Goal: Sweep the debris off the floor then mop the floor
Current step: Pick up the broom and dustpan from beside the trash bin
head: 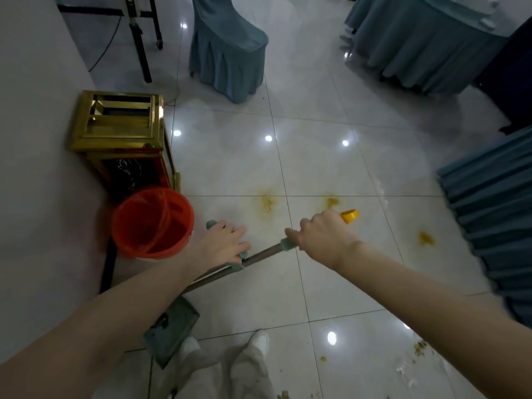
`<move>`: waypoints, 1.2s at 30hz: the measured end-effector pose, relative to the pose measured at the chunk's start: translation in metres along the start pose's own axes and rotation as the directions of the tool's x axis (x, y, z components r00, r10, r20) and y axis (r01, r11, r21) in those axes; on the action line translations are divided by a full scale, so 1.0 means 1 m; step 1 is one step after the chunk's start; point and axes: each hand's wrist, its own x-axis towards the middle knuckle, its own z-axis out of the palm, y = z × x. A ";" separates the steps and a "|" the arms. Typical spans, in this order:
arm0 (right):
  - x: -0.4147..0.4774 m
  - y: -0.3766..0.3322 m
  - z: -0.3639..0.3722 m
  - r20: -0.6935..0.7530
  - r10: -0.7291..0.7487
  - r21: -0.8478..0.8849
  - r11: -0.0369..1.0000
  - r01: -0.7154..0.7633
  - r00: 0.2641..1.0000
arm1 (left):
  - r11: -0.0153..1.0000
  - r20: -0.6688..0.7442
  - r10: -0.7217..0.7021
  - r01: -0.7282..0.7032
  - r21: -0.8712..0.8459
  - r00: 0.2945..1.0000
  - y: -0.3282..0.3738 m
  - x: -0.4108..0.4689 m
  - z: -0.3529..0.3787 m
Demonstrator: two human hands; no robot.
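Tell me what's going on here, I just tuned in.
A person grips a mop with both hands: the left hand on the green lever, the right hand near the yellow-capped top. The mop head rests on the floor by their feet, beside a red bucket. Yellow stains and crumbs remain on the tiles.

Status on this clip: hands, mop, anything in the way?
Both hands on mop handle: left hand, right hand. Mop head by feet. Yellow stains ahead. Red bucket close left.
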 end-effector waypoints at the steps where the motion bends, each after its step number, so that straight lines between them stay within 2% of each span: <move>1: 0.001 -0.002 0.005 0.004 0.001 -0.001 1.000 -0.001 1.000 | 1.000 0.001 0.003 -0.003 0.005 1.000 0.002 -0.003 -0.003; 2: 0.001 -0.002 0.010 0.002 -0.004 0.005 1.000 0.004 1.000 | 1.000 0.017 0.013 -0.014 0.020 1.000 0.003 -0.007 -0.004; 6: -0.009 0.003 0.029 -0.032 -0.050 0.065 0.997 0.052 0.998 | 0.985 -0.080 0.162 -0.155 0.082 0.984 0.006 -0.020 0.006; 10: -0.021 0.000 0.045 -0.037 -0.040 0.088 0.995 0.043 0.999 | 0.987 -0.163 0.155 -0.147 0.057 0.974 0.021 -0.020 0.006; 22: -0.081 0.025 0.099 0.021 0.055 0.147 0.987 -0.057 0.998 | 0.973 -0.235 0.217 -0.191 0.129 0.948 0.057 0.030 -0.026; 24: -0.095 0.032 0.118 0.027 0.077 0.185 0.979 -0.081 0.997 | 0.965 -0.203 0.239 -0.210 0.157 0.949 0.064 0.042 -0.036; 26: -0.125 0.042 0.145 0.085 0.104 0.249 0.961 -0.123 0.991 | 0.973 -0.200 0.209 -0.184 0.137 0.957 0.054 0.044 -0.040; 30: -0.214 0.050 0.213 0.263 0.192 0.326 0.905 -0.274 0.946 | 0.999 -0.147 0.038 -0.033 0.038 0.988 0.016 0.031 -0.031; 34: -0.261 0.053 0.255 0.378 0.259 0.321 0.864 -0.388 0.889 | 0.997 -0.136 0.076 -0.074 0.020 0.988 0.042 0.066 -0.045; 36: -0.283 0.057 0.272 0.458 0.299 0.297 0.836 -0.461 0.837 | 0.995 -0.145 0.101 -0.102 0.003 0.984 0.061 0.096 -0.055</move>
